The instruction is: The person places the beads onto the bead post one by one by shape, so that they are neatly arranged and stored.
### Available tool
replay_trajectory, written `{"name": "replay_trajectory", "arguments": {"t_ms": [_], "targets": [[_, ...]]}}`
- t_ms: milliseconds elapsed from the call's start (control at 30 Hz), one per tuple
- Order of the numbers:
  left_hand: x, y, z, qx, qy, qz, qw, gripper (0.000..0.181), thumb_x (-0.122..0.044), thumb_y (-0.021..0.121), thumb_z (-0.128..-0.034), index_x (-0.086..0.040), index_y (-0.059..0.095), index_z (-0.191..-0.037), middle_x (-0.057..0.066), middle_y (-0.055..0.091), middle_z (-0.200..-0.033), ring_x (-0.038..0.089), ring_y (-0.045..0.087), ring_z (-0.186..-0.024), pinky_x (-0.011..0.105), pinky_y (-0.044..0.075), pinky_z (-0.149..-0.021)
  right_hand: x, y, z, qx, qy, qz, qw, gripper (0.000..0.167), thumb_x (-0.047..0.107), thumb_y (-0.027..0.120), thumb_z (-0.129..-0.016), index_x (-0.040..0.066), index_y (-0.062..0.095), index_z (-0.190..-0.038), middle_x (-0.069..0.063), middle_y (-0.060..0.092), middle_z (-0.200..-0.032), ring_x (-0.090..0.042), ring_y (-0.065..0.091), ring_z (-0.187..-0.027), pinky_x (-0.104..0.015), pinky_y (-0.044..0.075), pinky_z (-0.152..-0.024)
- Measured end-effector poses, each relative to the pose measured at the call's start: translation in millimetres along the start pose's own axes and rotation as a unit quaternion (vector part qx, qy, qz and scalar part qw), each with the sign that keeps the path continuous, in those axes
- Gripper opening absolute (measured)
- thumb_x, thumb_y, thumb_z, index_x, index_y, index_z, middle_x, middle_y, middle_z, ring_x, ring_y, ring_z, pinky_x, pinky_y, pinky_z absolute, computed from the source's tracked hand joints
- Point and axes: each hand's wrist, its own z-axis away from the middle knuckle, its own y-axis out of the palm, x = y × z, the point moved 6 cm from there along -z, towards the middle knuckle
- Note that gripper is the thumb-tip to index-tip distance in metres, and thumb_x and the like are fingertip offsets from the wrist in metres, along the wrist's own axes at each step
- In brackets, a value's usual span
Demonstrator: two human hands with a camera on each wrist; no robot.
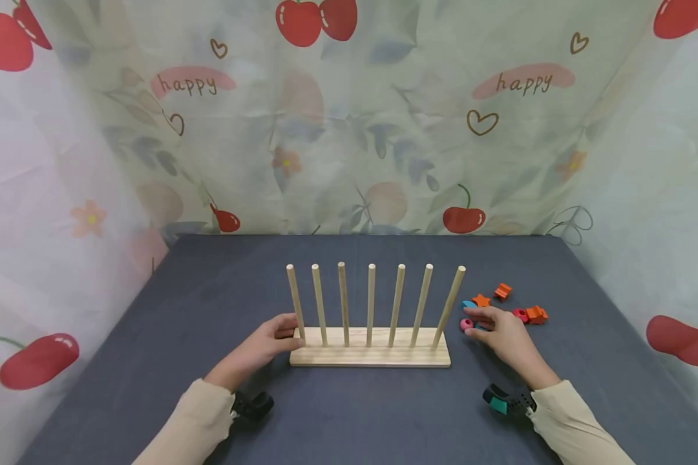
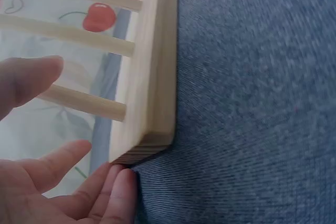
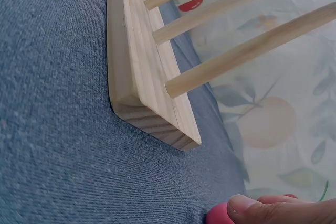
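Observation:
A pale wooden stand [image 1: 370,356] with a row of several upright pegs sits on the dark cloth. My left hand [image 1: 267,337] is at its left end. In the left wrist view, the loosely extended fingers [image 2: 123,195] touch the end of the base, and the thumb stays apart from it. My right hand [image 1: 505,334] reaches low over small beads right of the stand, thumb and index finger apart. A pink bead [image 1: 466,325] lies by its fingertips; a blue piece [image 1: 468,304] lies just behind. Part of another blue piece shows beneath the hand.
Past the right hand lie an orange star bead [image 1: 481,300], an orange bead [image 1: 503,292], a red-pink bead [image 1: 520,315] and an orange shaped piece [image 1: 537,315]. Patterned curtains [image 1: 349,129] hang behind and at both sides of the dark-covered table [image 1: 372,420].

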Motion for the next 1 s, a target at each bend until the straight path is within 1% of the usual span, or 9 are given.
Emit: {"name": "replay_trajectory", "arguments": {"t_ms": [67, 133, 233, 333, 433, 533, 633, 733, 1000], "targets": [[1.1, 1.3, -3.0, 0.000, -0.003, 0.000, 1.0000, 0.064, -0.017, 0.065, -0.0919, 0.006, 0.035, -0.144, 0.026, 0.046, -0.140, 0.040, 0.045, -0.128, 0.054, 0.036, -0.103, -0.4, 0.0, -1.2, 0.000, -0.003, 0.004, 1.0000, 0.048, 0.017, 0.076, -0.084, 0.002, 0.062, -0.127, -0.025, 0.059, -0.128, -0.038, 0.062, -0.111, -0.048, 0.051, -0.087], [2.0, 2.1, -5.7, 0.006, 0.002, -0.003, 1.0000, 0.062, -0.015, 0.066, -0.0909, 0.007, 0.038, -0.142, 0.023, 0.051, -0.134, 0.035, 0.050, -0.122, 0.051, 0.040, -0.100, -1.4, 0.5, -2.7, 0.000, -0.003, 0.008, 1.0000, 0.047, 0.016, 0.076, -0.083, 0.003, 0.063, -0.127, -0.024, 0.059, -0.128, -0.037, 0.062, -0.111, -0.048, 0.050, -0.088], [2.1, 4.8, -9.4, 0.031, 0.022, -0.008, 0.9992, 0.062, -0.012, 0.069, -0.0880, 0.009, 0.040, -0.139, 0.020, 0.057, -0.122, 0.026, 0.057, -0.106, 0.041, 0.046, -0.091, -2.5, 0.5, -4.8, 0.003, -0.002, 0.008, 1.0000, 0.047, 0.017, 0.076, -0.083, 0.004, 0.063, -0.126, -0.024, 0.060, -0.128, -0.037, 0.062, -0.111, -0.048, 0.050, -0.088], [2.8, 7.7, -11.5, 0.053, 0.038, -0.021, 0.9976, 0.068, -0.012, 0.074, -0.0835, 0.010, 0.041, -0.138, 0.020, 0.056, -0.118, 0.020, 0.056, -0.096, 0.033, 0.046, -0.082, -3.0, 0.9, -4.8, 0.008, 0.000, 0.006, 1.0000, 0.047, 0.018, 0.076, -0.083, 0.004, 0.064, -0.126, -0.024, 0.060, -0.128, -0.037, 0.061, -0.112, -0.049, 0.049, -0.090], [5.5, 8.2, -12.5, 0.052, 0.030, -0.040, 0.9974, 0.074, -0.012, 0.081, -0.0770, 0.004, 0.045, -0.139, 0.020, 0.048, -0.124, 0.023, 0.051, -0.099, 0.032, 0.043, -0.082, -2.4, 0.4, -3.6, 0.010, -0.002, 0.004, 0.9999, 0.047, 0.018, 0.076, -0.083, 0.003, 0.063, -0.126, -0.024, 0.059, -0.129, -0.037, 0.061, -0.113, -0.050, 0.048, -0.091], [9.3, 7.0, -12.2, 0.047, 0.008, -0.058, 0.9972, 0.078, -0.013, 0.086, -0.0704, -0.004, 0.049, -0.138, 0.017, 0.042, -0.130, 0.027, 0.046, -0.107, 0.037, 0.040, -0.088, -2.3, 0.5, -2.9, 0.011, -0.003, 0.005, 0.9999, 0.046, 0.017, 0.075, -0.084, 0.004, 0.063, -0.127, -0.023, 0.059, -0.129, -0.037, 0.060, -0.113, -0.050, 0.048, -0.091], [10.2, 7.0, -12.1, 0.057, -0.001, -0.070, 0.9960, 0.081, -0.012, 0.088, -0.0677, -0.007, 0.049, -0.139, 0.017, 0.040, -0.132, 0.029, 0.045, -0.113, 0.044, 0.039, -0.095, -1.8, 0.4, -2.4, 0.012, -0.006, 0.009, 0.9999, 0.045, 0.017, 0.075, -0.084, 0.004, 0.064, -0.125, -0.023, 0.059, -0.128, -0.037, 0.060, -0.112, -0.051, 0.047, -0.092], [10.1, 6.8, -12.5, 0.060, 0.002, -0.078, 0.9952, 0.082, -0.009, 0.088, -0.0666, -0.007, 0.049, -0.138, 0.017, 0.041, -0.131, 0.030, 0.046, -0.114, 0.048, 0.038, -0.098, -0.5, 0.6, -2.0, 0.013, -0.009, 0.013, 0.9998, 0.043, 0.016, 0.075, -0.084, 0.005, 0.065, -0.124, -0.023, 0.060, -0.127, -0.038, 0.060, -0.111, -0.052, 0.047, -0.092], [9.2, 4.3, -19.7, 0.027, 0.013, -0.139, 0.9899, 0.075, -0.006, 0.090, -0.0613, -0.009, 0.056, -0.128, 0.011, 0.048, -0.116, 0.024, 0.045, -0.103, 0.039, 0.041, -0.089, 0.5, 1.5, -6.2, 0.012, -0.010, 0.027, 0.9995, 0.038, 0.011, 0.074, -0.085, 0.005, 0.067, -0.122, -0.024, 0.061, -0.124, -0.038, 0.059, -0.109, -0.053, 0.047, -0.091]]}}
